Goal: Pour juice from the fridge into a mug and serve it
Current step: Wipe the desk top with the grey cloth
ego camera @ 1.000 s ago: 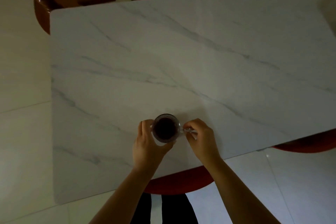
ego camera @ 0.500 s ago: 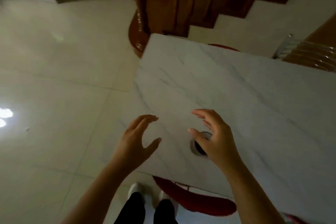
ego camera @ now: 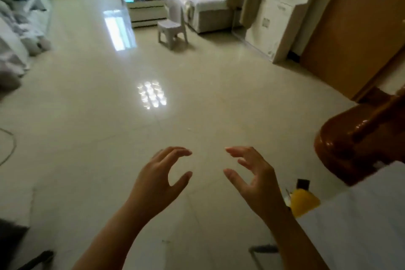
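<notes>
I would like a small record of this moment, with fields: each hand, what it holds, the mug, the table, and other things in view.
left hand: open, fingers curled, holds nothing, above the floor
right hand: open, fingers curled, holds nothing
mug: not in view
marble table: only a corner shows, at lower right
floor: glossy pale tiles with light reflections
small white chair: upright, far across the room
wooden stair post: at right, above the table corner
yellow object: beside the table corner, unclear

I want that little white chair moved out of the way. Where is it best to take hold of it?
Probably the top edge of the white chair's backrest, coming down from above. The chair stands upright on its legs and the backrest rises clear of the seat, so a hand can likely wrap it there.
</notes>
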